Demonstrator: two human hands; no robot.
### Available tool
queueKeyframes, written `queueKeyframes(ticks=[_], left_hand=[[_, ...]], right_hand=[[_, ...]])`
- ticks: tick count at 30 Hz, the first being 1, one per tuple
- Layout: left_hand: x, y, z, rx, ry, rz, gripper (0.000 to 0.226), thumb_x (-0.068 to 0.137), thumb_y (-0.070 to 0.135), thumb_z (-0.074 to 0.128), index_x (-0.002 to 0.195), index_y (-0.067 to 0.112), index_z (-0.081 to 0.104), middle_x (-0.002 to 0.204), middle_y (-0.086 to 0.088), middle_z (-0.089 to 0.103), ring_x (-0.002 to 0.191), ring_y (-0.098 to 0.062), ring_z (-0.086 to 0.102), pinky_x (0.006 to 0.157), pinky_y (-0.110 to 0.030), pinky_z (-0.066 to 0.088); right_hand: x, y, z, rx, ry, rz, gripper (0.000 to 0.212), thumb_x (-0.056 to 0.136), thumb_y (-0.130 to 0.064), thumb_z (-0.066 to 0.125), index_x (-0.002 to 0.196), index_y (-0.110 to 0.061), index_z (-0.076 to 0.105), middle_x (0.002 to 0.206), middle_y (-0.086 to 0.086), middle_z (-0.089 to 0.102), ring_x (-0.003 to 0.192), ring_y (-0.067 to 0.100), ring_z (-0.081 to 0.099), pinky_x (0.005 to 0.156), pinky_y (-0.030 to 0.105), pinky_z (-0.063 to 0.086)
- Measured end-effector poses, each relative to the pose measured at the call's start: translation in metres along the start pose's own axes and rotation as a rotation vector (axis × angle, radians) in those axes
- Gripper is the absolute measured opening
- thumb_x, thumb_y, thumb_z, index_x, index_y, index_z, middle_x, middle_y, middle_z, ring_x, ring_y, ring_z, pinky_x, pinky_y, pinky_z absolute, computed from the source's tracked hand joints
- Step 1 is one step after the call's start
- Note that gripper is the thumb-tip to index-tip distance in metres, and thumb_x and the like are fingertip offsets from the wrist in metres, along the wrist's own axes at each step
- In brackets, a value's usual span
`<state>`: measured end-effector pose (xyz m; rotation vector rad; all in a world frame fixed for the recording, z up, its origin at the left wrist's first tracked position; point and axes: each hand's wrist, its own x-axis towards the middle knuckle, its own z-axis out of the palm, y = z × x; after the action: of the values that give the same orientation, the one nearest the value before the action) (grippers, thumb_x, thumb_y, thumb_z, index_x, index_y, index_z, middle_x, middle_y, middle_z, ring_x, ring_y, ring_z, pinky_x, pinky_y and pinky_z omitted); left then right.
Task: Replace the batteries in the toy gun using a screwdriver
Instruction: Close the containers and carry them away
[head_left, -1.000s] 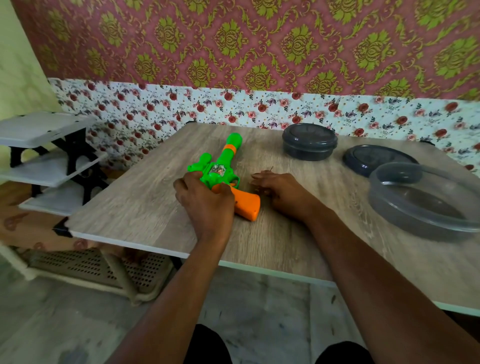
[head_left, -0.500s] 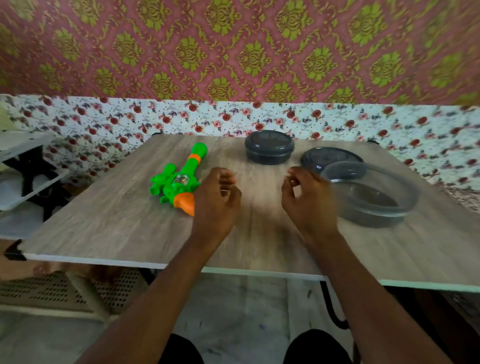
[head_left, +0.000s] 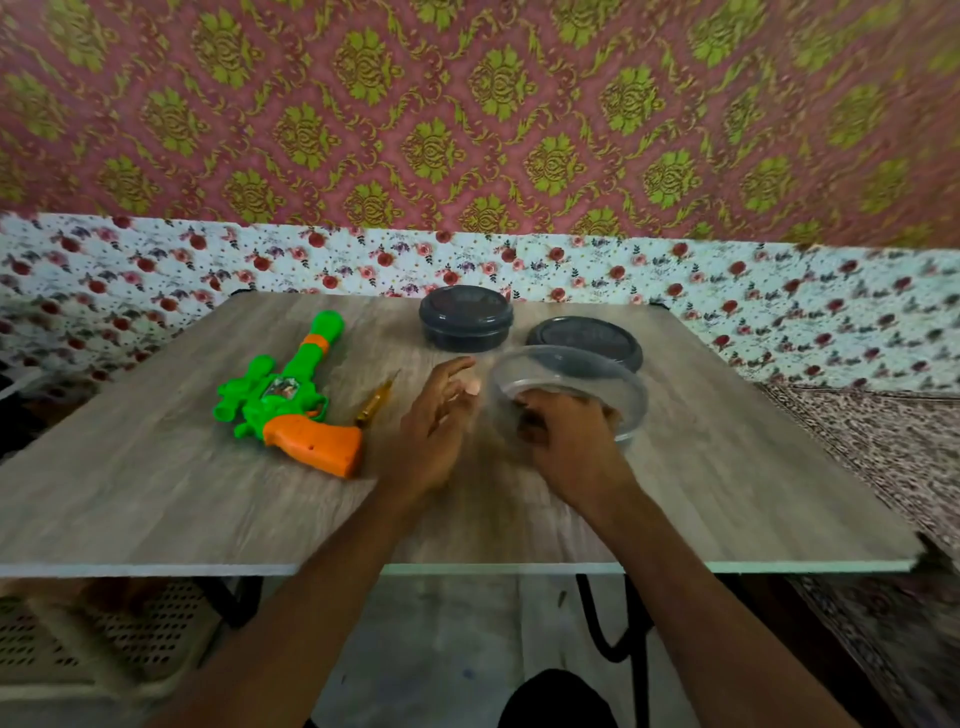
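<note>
A green toy gun (head_left: 283, 395) with an orange grip lies flat on the wooden table (head_left: 156, 493), left of centre, barrel pointing away from me. A small amber-handled screwdriver (head_left: 375, 399) lies on the table just right of the gun. My left hand (head_left: 434, 434) hovers open over the table, right of the screwdriver and touching nothing. My right hand (head_left: 569, 447) grips the near rim of a clear plastic container (head_left: 571, 384). What lies inside the container is hidden by blur and my hand.
A closed dark round container (head_left: 466, 318) stands at the back of the table. A dark round lid (head_left: 584, 340) lies behind the clear container. Patterned wallpaper backs the table; a patterned fabric surface (head_left: 883, 467) lies to the right. A perforated crate (head_left: 104, 639) sits under the table on the left.
Both hands left the toy gun and moved right. The right hand took hold of the clear container's rim. The screwdriver now lies uncovered beside the gun. My view swung right.
</note>
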<state>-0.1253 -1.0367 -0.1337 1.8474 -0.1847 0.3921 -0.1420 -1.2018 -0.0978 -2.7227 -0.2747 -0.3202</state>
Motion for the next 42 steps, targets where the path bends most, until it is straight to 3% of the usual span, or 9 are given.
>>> queueKeyframes(ticks=[3,7,11,15,19,25,29,33,42], left_hand=[[0.0,-0.001,-0.006,0.009,0.057,-0.022,0.027,0.107,0.036,0.052,0.127,0.031,0.068,0.117,0.026,0.067,0.106,0.02,0.058,0.095,-0.01,0.048],[0.007,-0.011,-0.008,-0.028,0.118,-0.114,0.039,0.094,0.039,0.059,0.13,0.027,0.072,0.129,0.009,0.072,0.119,-0.007,0.065,0.106,-0.041,0.053],[0.011,-0.019,-0.005,0.067,0.207,-0.089,0.035,0.102,0.033,0.057,0.132,0.019,0.07,0.129,0.002,0.071,0.118,-0.012,0.063,0.105,-0.034,0.05],[0.014,-0.024,-0.003,0.077,0.269,-0.074,0.03,0.105,0.021,0.056,0.13,0.011,0.07,0.121,0.003,0.069,0.11,-0.007,0.06,0.086,-0.003,0.04],[0.016,-0.026,-0.003,0.116,0.26,-0.047,0.032,0.106,0.025,0.053,0.133,0.016,0.068,0.127,0.002,0.07,0.117,-0.011,0.06,0.098,-0.024,0.044],[0.016,-0.023,-0.002,0.09,0.248,-0.106,0.033,0.108,0.031,0.05,0.136,0.024,0.065,0.124,0.016,0.062,0.119,-0.005,0.056,0.1,-0.027,0.044],[0.017,-0.022,-0.001,0.096,0.243,-0.113,0.034,0.108,0.029,0.049,0.138,0.022,0.064,0.125,0.016,0.059,0.118,-0.003,0.053,0.099,-0.022,0.041],[0.018,-0.023,-0.002,0.107,0.231,-0.103,0.034,0.108,0.031,0.049,0.137,0.022,0.064,0.124,0.016,0.06,0.117,-0.003,0.054,0.094,-0.018,0.041],[0.016,-0.024,-0.003,-0.044,0.263,-0.148,0.045,0.101,0.055,0.053,0.12,0.019,0.074,0.112,0.005,0.077,0.109,-0.012,0.069,0.1,-0.045,0.056]], right_hand=[[-0.001,-0.013,0.002,0.13,0.016,-0.202,0.038,0.095,-0.016,0.066,0.132,-0.022,0.065,0.131,0.002,0.068,0.12,0.021,0.062,0.109,0.045,0.046],[0.0,-0.005,-0.015,0.279,0.397,-0.373,0.023,0.088,-0.015,0.069,0.11,-0.014,0.076,0.111,0.0,0.075,0.103,0.007,0.066,0.1,0.032,0.052],[0.017,0.036,-0.039,0.336,0.723,-0.064,0.016,0.09,0.003,0.068,0.103,-0.003,0.075,0.101,0.01,0.075,0.089,0.017,0.069,0.083,0.011,0.049],[0.064,0.095,-0.021,0.165,0.392,0.232,0.017,0.09,-0.006,0.07,0.106,-0.007,0.076,0.107,0.014,0.075,0.099,0.028,0.07,0.088,0.022,0.043],[0.101,0.111,-0.006,0.033,0.197,0.132,0.031,0.091,-0.016,0.069,0.122,-0.014,0.071,0.123,0.011,0.071,0.114,0.033,0.066,0.104,0.042,0.051],[0.144,0.112,0.003,-0.089,-0.055,0.23,0.043,0.096,-0.029,0.067,0.133,-0.009,0.062,0.133,0.02,0.063,0.121,0.038,0.06,0.105,0.047,0.049],[0.134,0.111,0.008,-0.102,-0.01,0.23,0.029,0.096,-0.015,0.063,0.122,-0.003,0.068,0.121,0.021,0.069,0.111,0.037,0.065,0.1,0.045,0.053],[0.124,0.111,0.006,-0.188,-0.024,0.234,0.03,0.097,-0.024,0.067,0.118,-0.002,0.069,0.122,0.021,0.067,0.114,0.037,0.063,0.1,0.043,0.049],[0.111,0.108,-0.01,-0.389,-0.198,-0.018,0.047,0.1,-0.022,0.059,0.139,-0.003,0.041,0.129,0.025,0.059,0.115,0.041,0.061,0.096,0.049,0.051]])
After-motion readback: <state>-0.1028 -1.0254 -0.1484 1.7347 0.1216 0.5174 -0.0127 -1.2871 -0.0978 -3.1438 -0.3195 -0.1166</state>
